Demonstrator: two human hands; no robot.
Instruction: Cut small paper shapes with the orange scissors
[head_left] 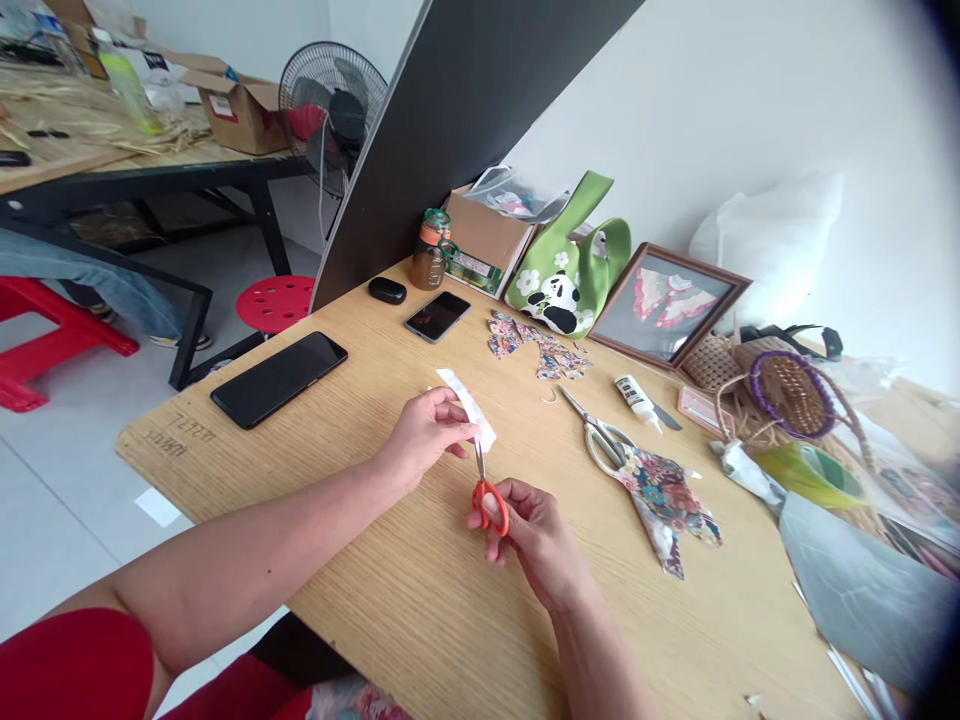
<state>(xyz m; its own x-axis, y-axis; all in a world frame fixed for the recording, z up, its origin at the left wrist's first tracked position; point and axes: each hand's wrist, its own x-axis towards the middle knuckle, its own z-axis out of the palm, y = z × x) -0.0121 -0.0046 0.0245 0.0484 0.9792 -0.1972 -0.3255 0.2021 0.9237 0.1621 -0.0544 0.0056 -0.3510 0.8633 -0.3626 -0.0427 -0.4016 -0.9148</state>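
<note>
My left hand (431, 432) pinches a narrow white strip (463, 395), which looks like paper or cloth, above the wooden table (390, 610). Small orange-handled scissors (491, 508) are in my right hand (536, 535), thumb and fingers through the loops. Their blades point away from me and meet the strip's lower end beside my left fingertips; whether they cut into it I cannot tell. To the right lie larger scissors with pale handles (600, 440), partly covered by a piece of floral fabric (667, 490). More floral fabric pieces (536, 345) lie farther back.
Two phones (279, 378) and a black case (387, 290) lie on the left. Along the back stand a bottle (430, 255), a green panda bag (562, 275) and a picture frame (667, 305). A glue bottle (636, 398) and a woven basket (791, 392) are at right.
</note>
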